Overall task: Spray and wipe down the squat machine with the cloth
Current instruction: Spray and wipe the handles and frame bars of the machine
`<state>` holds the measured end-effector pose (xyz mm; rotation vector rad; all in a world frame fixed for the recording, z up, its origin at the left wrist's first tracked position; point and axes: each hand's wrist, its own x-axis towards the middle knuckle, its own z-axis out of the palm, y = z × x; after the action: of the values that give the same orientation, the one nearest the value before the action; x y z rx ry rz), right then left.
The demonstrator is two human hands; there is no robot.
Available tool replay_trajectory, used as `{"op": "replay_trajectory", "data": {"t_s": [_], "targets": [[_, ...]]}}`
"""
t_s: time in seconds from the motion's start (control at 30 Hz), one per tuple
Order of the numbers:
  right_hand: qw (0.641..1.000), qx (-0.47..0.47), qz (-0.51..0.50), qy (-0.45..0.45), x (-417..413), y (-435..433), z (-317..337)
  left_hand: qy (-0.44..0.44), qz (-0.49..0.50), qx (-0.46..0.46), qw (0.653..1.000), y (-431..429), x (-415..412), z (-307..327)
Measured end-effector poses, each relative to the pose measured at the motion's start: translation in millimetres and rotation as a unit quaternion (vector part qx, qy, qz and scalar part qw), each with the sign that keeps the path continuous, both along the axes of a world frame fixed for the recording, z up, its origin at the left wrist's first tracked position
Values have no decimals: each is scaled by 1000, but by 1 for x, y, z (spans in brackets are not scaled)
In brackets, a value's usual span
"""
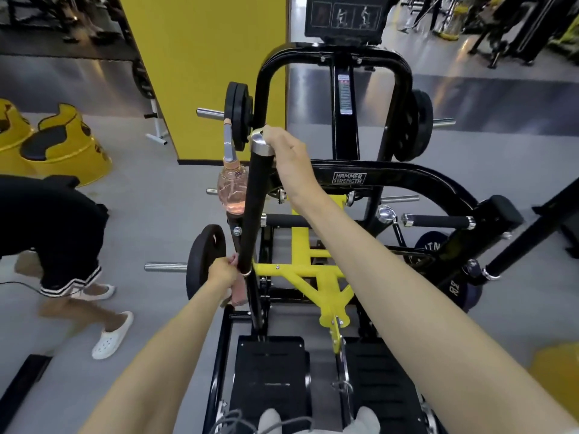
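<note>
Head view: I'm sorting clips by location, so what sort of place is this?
Most likely a commercial gym: the Hammer Strength squat machine carries weight plates on its pegs, an exercise placard tops its frame, and more machines stand across the floor.

head view | worn on person's head | faces forward-down | close over squat machine (332, 183) handle

We are in a gym. Before us stands a black and yellow squat machine (332, 54) with a Hammer Strength label (348, 178), round weight plates (238, 115) on its steel pegs (209, 113) and a chart (344, 15) of exercise figures at its top. Grey floor (156, 198) runs past a yellow pillar (203, 73) to more training machines (517, 29) at the back.
</note>
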<state>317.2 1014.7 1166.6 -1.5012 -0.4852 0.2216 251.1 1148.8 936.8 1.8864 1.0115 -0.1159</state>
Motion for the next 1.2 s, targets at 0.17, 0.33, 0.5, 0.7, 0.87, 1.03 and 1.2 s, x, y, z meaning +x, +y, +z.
{"op": "replay_trajectory", "data": {"t_s": [0.17, 0.33, 0.5, 0.7, 0.87, 1.03, 1.2], "targets": [[1000, -7, 16, -9, 2, -4, 2, 1, 34, -39, 999, 2, 4, 14], [998, -17, 44, 36, 6, -2, -3, -64, 51, -87, 993, 2, 2, 48], [997, 3, 45, 63, 6, 3, -1, -124, 26, -72, 989, -6, 9, 125], [997, -4, 40, 65, 12, -1, -2, -196, 47, -70, 977, -24, 14, 217], [996, -31, 61, 55, 19, -1, 1, -269, 78, -95, 955, -38, 13, 263], [992, -36, 91, 76, 19, -3, 4, -377, 112, -32, 919, -59, 7, 269], [991, -43, 111, 66, 19, -3, 5, -505, 39, 386, 771, -72, -11, 236]]}}
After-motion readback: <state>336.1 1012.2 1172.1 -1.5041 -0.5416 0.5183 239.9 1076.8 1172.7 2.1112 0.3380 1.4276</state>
